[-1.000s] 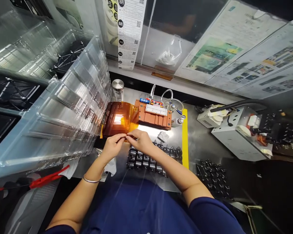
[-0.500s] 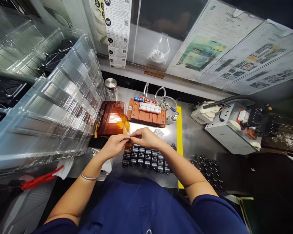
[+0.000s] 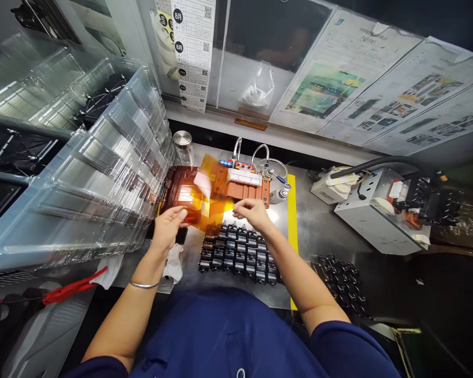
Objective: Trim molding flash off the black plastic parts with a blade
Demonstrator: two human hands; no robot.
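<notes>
A see-through amber film [image 3: 199,218], blurred by motion, stretches between my hands. My left hand [image 3: 168,227] pinches its left edge. At the film's right corner, my right hand [image 3: 254,214] has thumb and fingers pressed together on it. A pale pinkish piece [image 3: 203,184] shows on the film's upper part; whether it is attached I cannot tell. Behind the film, a stack of dark amber sheets [image 3: 179,181] lies at the left. The brown fixture [image 3: 244,193] with a white dotted strip [image 3: 244,177] stands beyond my right hand. Rows of black parts [image 3: 240,257] lie below the film.
Stacked clear plastic trays [image 3: 102,173] rise along the left. A lidded glass jar [image 3: 184,149] stands at the back, and a small pump bottle [image 3: 283,194] beside the fixture. Yellow tape [image 3: 292,231] crosses the bench. Rightward are a grey machine [image 3: 372,215] and more black parts [image 3: 341,281].
My hands, together at the film before, have moved apart, left hand leftward and right hand rightward. The amber film is now spread between them, and the pale piece is more visible.
</notes>
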